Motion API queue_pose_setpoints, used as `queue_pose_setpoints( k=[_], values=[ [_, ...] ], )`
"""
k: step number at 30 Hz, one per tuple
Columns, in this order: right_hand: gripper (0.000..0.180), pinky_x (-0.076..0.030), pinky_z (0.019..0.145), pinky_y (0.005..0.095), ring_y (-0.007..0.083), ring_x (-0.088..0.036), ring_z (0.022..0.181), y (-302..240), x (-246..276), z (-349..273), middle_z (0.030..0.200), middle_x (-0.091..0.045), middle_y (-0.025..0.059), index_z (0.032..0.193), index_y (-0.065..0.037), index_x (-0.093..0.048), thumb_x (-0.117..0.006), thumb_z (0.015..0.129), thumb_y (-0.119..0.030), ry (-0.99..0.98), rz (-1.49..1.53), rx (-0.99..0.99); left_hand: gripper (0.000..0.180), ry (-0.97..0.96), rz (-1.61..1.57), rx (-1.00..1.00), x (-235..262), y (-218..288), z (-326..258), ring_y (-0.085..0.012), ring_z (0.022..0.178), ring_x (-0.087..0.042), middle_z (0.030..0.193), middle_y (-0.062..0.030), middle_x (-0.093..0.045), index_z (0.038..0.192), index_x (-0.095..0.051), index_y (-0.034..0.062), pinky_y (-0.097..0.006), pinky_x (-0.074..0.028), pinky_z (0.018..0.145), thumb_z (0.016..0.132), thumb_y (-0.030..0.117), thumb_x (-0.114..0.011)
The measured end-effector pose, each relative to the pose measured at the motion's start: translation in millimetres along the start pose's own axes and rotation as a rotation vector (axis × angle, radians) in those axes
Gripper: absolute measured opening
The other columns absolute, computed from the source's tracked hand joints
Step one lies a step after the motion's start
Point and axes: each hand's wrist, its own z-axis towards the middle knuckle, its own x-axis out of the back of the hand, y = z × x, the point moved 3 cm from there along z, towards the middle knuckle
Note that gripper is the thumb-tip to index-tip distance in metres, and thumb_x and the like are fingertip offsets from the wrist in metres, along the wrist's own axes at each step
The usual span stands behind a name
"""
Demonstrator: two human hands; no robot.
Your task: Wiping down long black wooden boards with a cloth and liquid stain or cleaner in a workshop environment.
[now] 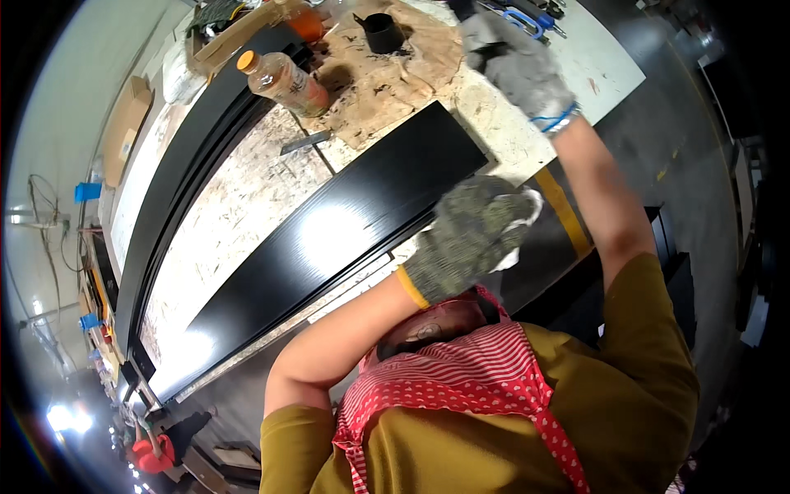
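A long glossy black panel (329, 239) lies across the chipboard workbench (239, 206). My left hand (469, 239), in a dark speckled glove, is pressed on the panel's near right end with a white cloth (520, 216) bunched under it. My right hand (518, 66), in a grey glove with a blue cuff, reaches to the far side of the bench, next to a black cup (383, 33) on a brown stained sheet (395, 82). Its fingers curl around something dark that I cannot make out.
A plastic bottle with an orange cap (284, 81) lies on the bench by a small metal blade (304, 142). More black panels (177, 181) are stacked along the bench's left side. Blue-handled tools (527, 20) lie at the far edge. A cardboard box (123, 128) sits on the left.
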Motion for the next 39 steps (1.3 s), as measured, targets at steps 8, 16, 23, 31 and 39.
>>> queue_pose_setpoints(
  k=[8,16,23,31,39],
  values=[
    [0.045,-0.053,0.073,0.0319,0.0224,-0.064,0.087,27,-78,-71,0.11,-0.066,0.0113,0.141,-0.001,-0.048,-0.054,0.1,-0.017,0.33,-0.066,-0.328,0.04,0.616,0.817,0.228,191,-103,-56,-0.0439,0.113,-0.051,0.12,-0.0226,-0.055,0.121,-0.06,0.0053,-0.051,-0.042,0.099,0.087,0.024,-0.069],
    [0.041,-0.055,0.083,0.0341,0.0234,-0.06,0.1,84,-110,-73,0.121,-0.06,0.0157,0.134,0.004,-0.048,-0.046,0.107,-0.026,0.216,0.349,-0.31,0.063,0.186,0.886,0.584,218,-4,-187,-0.0453,0.134,-0.042,0.142,-0.0234,-0.045,0.134,-0.053,0.01,-0.052,-0.035,0.112,0.084,0.043,-0.072],
    [0.04,-0.052,0.095,0.0352,0.0204,-0.059,0.107,95,-98,-75,0.134,-0.056,0.0131,0.144,0.0,-0.044,-0.039,0.107,-0.015,0.27,-0.411,-0.143,0.113,-0.357,0.913,1.293,355,53,-385,-0.0463,0.143,-0.029,0.155,-0.0229,-0.032,0.151,-0.036,0.0182,-0.057,-0.03,0.115,0.057,0.049,-0.09],
    [0.045,-0.045,0.103,0.0325,0.0185,-0.055,0.121,100,-28,-73,0.136,-0.056,0.0114,0.141,0.001,-0.048,-0.048,0.105,-0.026,0.402,-0.096,-0.123,0.117,-0.382,0.858,1.165,388,32,-424,-0.0459,0.141,-0.031,0.153,-0.0217,-0.033,0.151,-0.035,0.0175,-0.058,-0.028,0.115,0.054,0.057,-0.087],
    [0.041,-0.048,0.092,0.0284,0.0155,-0.059,0.104,96,-45,-64,0.119,-0.063,0.0085,0.133,0.0,-0.054,-0.055,0.102,-0.027,0.304,0.094,-0.201,0.118,-0.489,0.685,1.186,421,12,-426,-0.0402,0.129,-0.047,0.139,-0.0216,-0.05,0.15,-0.037,0.0143,-0.049,-0.036,0.11,0.053,0.06,-0.087]
  ],
)
